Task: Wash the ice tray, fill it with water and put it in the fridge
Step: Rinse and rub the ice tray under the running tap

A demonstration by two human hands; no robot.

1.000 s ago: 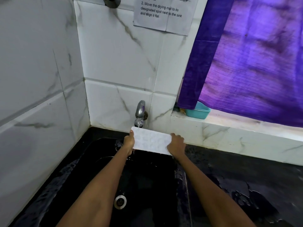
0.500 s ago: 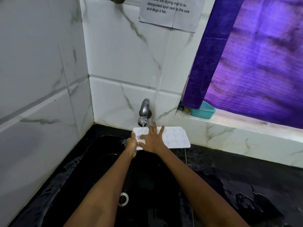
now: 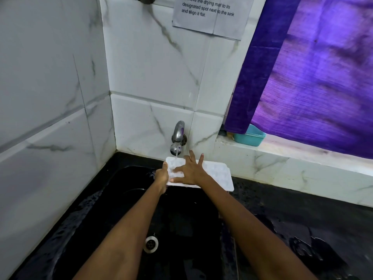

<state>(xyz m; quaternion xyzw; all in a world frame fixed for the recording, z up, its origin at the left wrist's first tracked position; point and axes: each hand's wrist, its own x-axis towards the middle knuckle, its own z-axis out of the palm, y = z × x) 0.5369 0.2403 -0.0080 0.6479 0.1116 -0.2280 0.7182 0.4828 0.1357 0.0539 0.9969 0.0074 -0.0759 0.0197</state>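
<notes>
The ice tray (image 3: 214, 174), white and rectangular, is held level over the far edge of a black sink (image 3: 113, 199), directly under a metal tap (image 3: 177, 138) whose thin stream of water (image 3: 176, 155) lands on the tray's far left corner. The left hand (image 3: 162, 176) grips the tray's left short end, fingers curled around the edge. The right hand (image 3: 190, 169) lies flat on top of the tray just beside that grip, its fingers straight and fanned wide, pressing on the left half of the cavities; the tray's right half juts out bare beyond it, over the wet black counter (image 3: 302, 229). Below the hands, in the sink's floor, sits a round metal drain (image 3: 151, 243). Behind the tap rise white marbled wall tiles (image 3: 153, 77) with a printed paper notice (image 3: 210, 15) stuck high up. Off to the right of the grip, a teal plastic tub (image 3: 251, 137) stands on a tiled ledge (image 3: 282, 158) under a purple curtain (image 3: 312, 77).
</notes>
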